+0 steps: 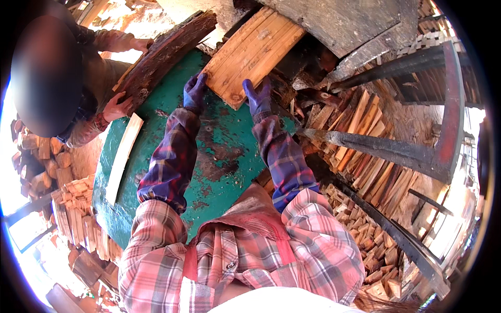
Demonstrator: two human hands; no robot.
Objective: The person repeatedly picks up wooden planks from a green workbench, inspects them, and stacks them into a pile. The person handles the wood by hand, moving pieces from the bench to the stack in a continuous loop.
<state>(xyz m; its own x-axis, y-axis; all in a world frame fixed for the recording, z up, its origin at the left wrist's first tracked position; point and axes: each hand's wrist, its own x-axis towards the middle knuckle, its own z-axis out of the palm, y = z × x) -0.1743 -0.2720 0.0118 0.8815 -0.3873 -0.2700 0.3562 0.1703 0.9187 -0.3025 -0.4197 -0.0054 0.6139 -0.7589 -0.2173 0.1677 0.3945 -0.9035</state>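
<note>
A flat sawn wooden board (254,51), light brown with a few knots, slants away from me at the top middle. My left hand (194,93), in a purple glove, grips its near left corner. At the near right corner my right hand (259,98), gloved the same way, is closed on the edge with the thumb along the near end. Under my forearms is a round green metal table (229,180), its paint worn to dark patches. The board's far end lies by a dark gap beside a weathered panel.
At the left a person holds a dark, bark-covered slab (166,52) over the table's far left edge. A thin pale strip of wood (124,156) lies on the table's left side. Split firewood (373,156) is stacked at the right behind a black metal frame (386,148). More firewood (78,201) stands left.
</note>
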